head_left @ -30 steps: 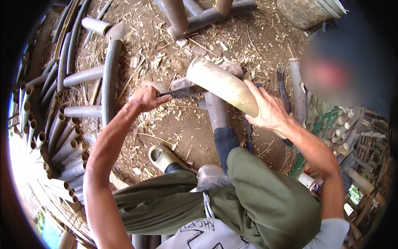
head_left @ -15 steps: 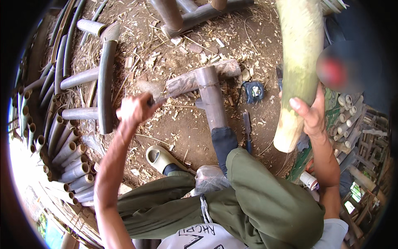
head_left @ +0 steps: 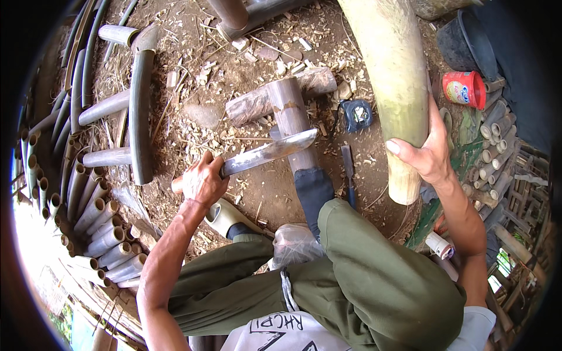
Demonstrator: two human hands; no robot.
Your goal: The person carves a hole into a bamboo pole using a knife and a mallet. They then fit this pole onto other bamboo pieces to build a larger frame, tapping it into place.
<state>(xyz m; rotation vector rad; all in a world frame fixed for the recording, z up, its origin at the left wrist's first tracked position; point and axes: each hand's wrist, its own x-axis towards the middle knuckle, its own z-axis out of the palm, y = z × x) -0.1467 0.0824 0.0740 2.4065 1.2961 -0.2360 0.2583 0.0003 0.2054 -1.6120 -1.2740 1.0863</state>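
My left hand (head_left: pixel 205 181) is closed around the handle of a machete (head_left: pixel 269 153). Its broad, worn blade points right and passes above a brown tube-like length (head_left: pixel 290 108) that continues from the dark cuff below my knee. My right hand (head_left: pixel 430 149) grips a thick, pale yellow-green bamboo pole (head_left: pixel 392 76) close to its lower end, thumb across the front. That pole slants up and out of view at the top, and its lower tip looks freshly pared. A gap separates the machete from the pole.
A short log (head_left: pixel 316 82) lies behind the brown tube, beside a tape measure (head_left: pixel 356 115) and a chisel (head_left: pixel 349 175). Bamboo frames (head_left: pixel 140 117) and stacked bamboo tubes (head_left: pixel 108 234) fill the left. At right are a red tub (head_left: pixel 464 90) and a black bucket (head_left: pixel 465 44).
The machete, blurred and mostly unseen before, now extends to the right from my left hand, which has shifted slightly right and down. The pole's upper part has swung left, and the red tub shows fully.
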